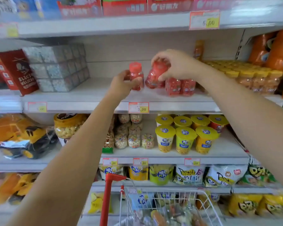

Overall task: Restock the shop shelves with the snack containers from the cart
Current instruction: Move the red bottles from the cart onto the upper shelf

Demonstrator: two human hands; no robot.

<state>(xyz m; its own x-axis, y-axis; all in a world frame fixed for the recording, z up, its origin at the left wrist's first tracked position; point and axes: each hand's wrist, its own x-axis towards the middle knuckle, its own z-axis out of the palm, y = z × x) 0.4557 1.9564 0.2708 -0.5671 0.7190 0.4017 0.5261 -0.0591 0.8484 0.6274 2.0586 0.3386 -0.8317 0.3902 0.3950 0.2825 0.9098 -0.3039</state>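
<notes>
Head view, centre of the frame: both bare hands reach to the middle shelf (88, 93). The left hand (122, 84) has its fingers curled round a small upright red jar (136, 74) with a red cap. The right hand (176, 64) grips a second red jar (155, 74) from above, tilted left, its base at the shelf. Just right of it, two more red jars (180, 86) stand side by side on the shelf, which makes four in view. Their label print is too blurred to read.

Below the hands, a price tag (138, 107) on the shelf edge reads 3.00. Another tag (204, 20) at upper right reads 5.00. At left, a red box (18, 70) shows "ELECTR" and "HELICOP", the rest cut off. Yellow-capped jars (252, 75) at right are too many and too soft to count.

On the shelf below stand seven cups with yellow lids (185, 137), four behind and three in front. At the bottom edge, a wire cart (162, 198) with a red handle (107, 198) holds blurred packets, partly cut off.
</notes>
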